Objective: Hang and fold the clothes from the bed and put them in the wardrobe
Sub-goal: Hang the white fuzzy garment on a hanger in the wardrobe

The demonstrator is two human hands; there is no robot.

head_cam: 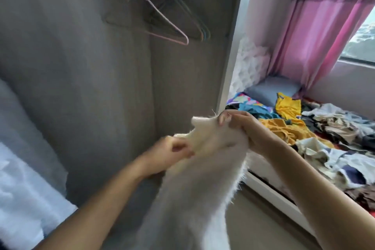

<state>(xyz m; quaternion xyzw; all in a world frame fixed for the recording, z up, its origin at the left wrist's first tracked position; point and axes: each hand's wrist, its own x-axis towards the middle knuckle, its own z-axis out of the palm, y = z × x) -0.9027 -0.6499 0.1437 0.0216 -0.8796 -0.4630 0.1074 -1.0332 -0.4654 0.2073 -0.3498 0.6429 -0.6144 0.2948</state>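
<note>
- Left hand (172,149) and right hand (246,128) each pinched on top edge of white garment (203,178); it hangs below them.
- Hangers (172,18) above grip, in wardrobe (81,67).
- Clothes pile (324,134) on bed (269,191), right of grip.

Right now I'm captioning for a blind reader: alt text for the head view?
Both hands, left and right, hold up a fluffy white garment before an open wardrobe with empty hangers; a bed piled with clothes lies right.

Daylight from window (363,42); hands perhaps motion-blurred, edges warped.
</note>
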